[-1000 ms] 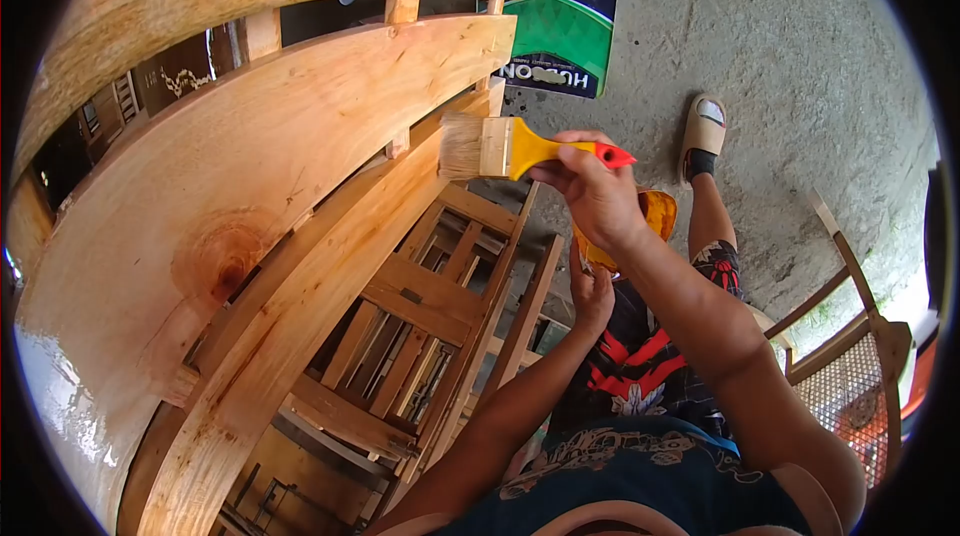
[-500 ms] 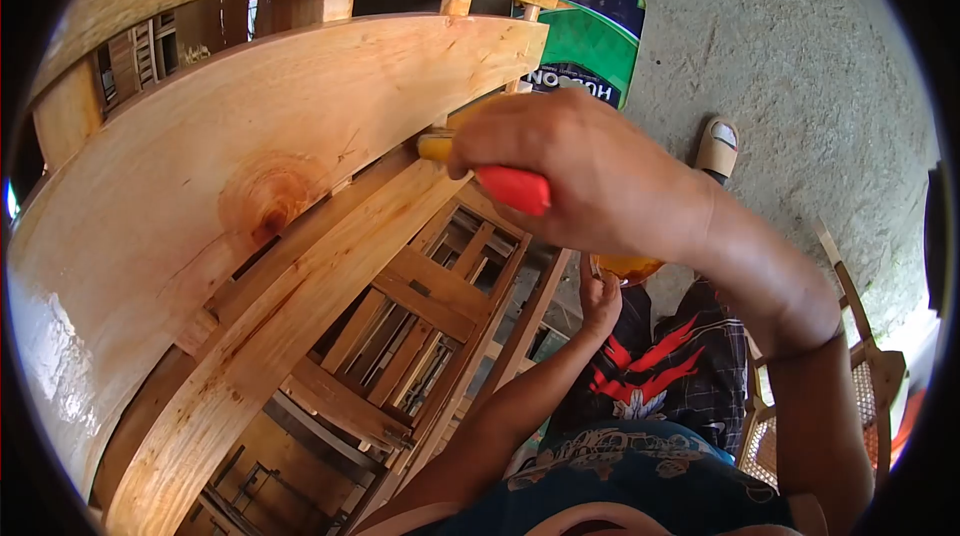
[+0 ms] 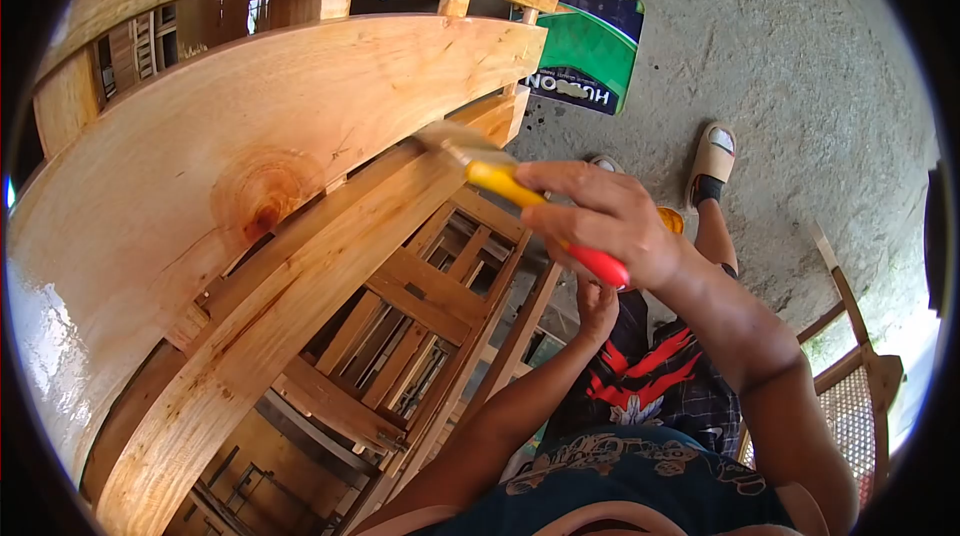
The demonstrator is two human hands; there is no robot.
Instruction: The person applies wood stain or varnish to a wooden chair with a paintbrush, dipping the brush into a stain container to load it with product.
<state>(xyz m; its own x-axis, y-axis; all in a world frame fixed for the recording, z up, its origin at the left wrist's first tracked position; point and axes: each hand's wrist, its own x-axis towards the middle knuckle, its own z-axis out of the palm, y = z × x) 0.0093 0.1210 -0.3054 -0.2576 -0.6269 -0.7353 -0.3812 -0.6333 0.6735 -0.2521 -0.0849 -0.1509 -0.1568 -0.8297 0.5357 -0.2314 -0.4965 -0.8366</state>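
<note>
Hands, two: right hand [image 3: 625,228], left hand [image 3: 597,310]. Paintbrush [image 3: 503,182], one. Orange container [image 3: 672,221], one, mostly hidden. Feet [image 3: 713,158], two, one mostly hidden. Green printed sheet [image 3: 586,51], one. Mesh chair [image 3: 850,404], one. Large knot [image 3: 266,215], one.

Shows a green-and-navy printed sheet [image 3: 588,48] flat on rough concrete floor [image 3: 800,86], a mesh-panelled wooden chair [image 3: 848,414] at right, and slatted wooden frames [image 3: 428,288] lower down.
</note>
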